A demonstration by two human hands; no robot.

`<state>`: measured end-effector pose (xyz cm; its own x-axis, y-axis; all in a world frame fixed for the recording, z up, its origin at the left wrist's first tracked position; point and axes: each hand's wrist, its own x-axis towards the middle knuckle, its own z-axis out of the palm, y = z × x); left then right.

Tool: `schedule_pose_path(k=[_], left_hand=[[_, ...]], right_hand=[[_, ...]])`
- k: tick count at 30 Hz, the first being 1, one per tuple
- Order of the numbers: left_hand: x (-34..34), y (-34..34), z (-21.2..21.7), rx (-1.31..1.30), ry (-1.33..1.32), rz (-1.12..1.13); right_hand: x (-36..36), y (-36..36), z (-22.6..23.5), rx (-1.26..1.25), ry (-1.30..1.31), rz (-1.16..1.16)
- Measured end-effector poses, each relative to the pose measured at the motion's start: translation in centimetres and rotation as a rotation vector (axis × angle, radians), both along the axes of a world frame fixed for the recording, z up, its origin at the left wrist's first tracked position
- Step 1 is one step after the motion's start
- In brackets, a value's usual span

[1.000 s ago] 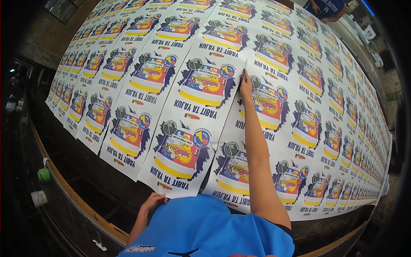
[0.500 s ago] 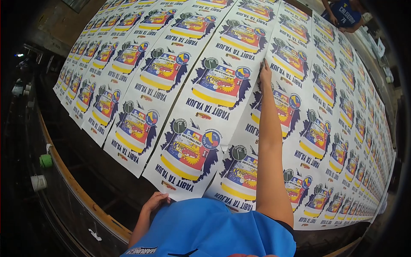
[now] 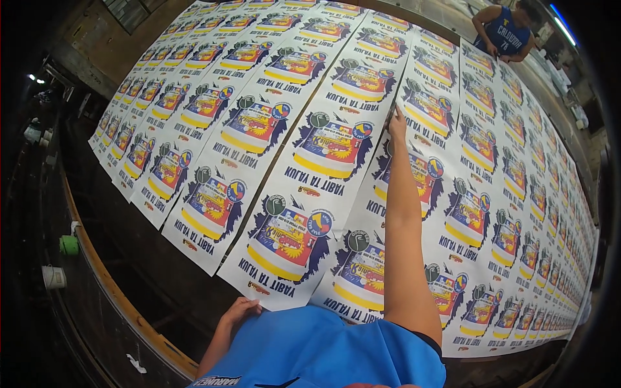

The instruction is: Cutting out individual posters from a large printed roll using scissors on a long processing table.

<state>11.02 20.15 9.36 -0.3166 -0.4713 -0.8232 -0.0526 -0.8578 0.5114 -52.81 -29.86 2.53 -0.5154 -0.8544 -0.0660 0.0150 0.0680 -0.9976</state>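
Two hands (image 3: 396, 123); two tape rolls (image 3: 68, 244).

Printed sheets (image 3: 323, 168) lie in rows across the bench (image 3: 155, 284). The right hand (image 3: 396, 123) rests on a sheet far ahead; the left hand (image 3: 240, 309) touches the near sheet's edge. Another person (image 3: 504, 32) stands behind, far right

A long dark surface (image 3: 162, 291) runs from the near left toward the far right, edged on its left by an orange-brown rail (image 3: 103, 271). Left of the rail the floor (image 3: 32, 213) lies in deep shadow, with a green roll (image 3: 68, 244) and a white cup (image 3: 54, 277) close beside the rail. Small bright lamps (image 3: 35, 78) glow at the far left. A brown wall (image 3: 97, 32) with a grated window (image 3: 132, 10) stands at the far end. A blue-white tube light (image 3: 561, 24) shines at the far right, where another person (image 3: 503, 32) in a blue top leans over the surface.
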Motion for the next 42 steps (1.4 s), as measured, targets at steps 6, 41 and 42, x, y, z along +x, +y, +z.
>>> schedule_pose_path(k=[6,41,42], left_hand=[[-0.7,1.9,-2.8,-0.106,-0.085,0.058],[-29.9,16.2,-3.1,-0.351,0.306,-0.502],[-29.9,16.3,-3.0,-0.366,0.306,-0.514]], right_hand=[[3.0,6.7,6.3,-0.086,-0.206,0.02],[22.6,87.0,12.2,0.254,-0.442,0.019],[22.5,86.4,12.1,0.256,-0.446,0.016]])
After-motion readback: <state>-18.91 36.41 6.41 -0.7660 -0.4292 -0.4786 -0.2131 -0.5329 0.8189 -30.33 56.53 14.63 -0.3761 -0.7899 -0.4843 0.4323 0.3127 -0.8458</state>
